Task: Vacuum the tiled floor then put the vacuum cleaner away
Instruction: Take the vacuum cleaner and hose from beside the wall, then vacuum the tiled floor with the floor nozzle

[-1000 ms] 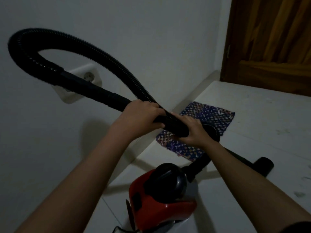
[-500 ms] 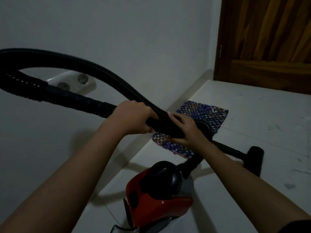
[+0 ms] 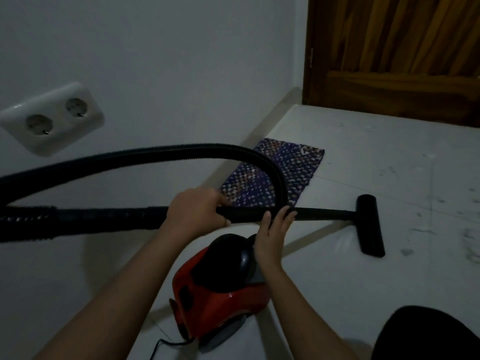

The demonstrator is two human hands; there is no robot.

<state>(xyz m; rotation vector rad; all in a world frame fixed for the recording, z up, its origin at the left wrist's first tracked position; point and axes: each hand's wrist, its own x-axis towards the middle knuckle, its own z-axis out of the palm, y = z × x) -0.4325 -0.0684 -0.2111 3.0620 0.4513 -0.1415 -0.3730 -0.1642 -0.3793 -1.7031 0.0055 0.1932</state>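
Step judged as readying or handling the vacuum rather than stowing it. Saw pale scraps and scuffs on the tiled floor [image 3: 363, 281] toward 3 o'clock, and both outlets of the wall socket [image 3: 52, 118] at 10 o'clock bare. Could not tell where the power cord [image 3: 161, 344] at 6 o'clock ended.

Found the left hand [image 3: 197, 214] wrapped tight round the black wand [image 3: 324, 213] near centre. Found the right hand [image 3: 272, 232] just beside it at its 3 o'clock side, fingers curled over the same tube where the ribbed hose [image 3: 181, 149] crossed. Kept apart, never touching each other. Held the wand about level, with the floor head [image 3: 370, 224] down on the tiles at 3 o'clock. Left the red canister vacuum cleaner [image 3: 220, 294] standing on the floor at 6 o'clock, below the hands.

Next move probably called for a steady two-handed hold, for keeping the looping hose from snagging, and for steering the head past the woven mat [image 3: 293, 165] at 1 o'clock toward the scraps.

Containers: only the canister itself, shut, contents hidden. Noted a wooden door [image 3: 389, 48] at 1 o'clock.
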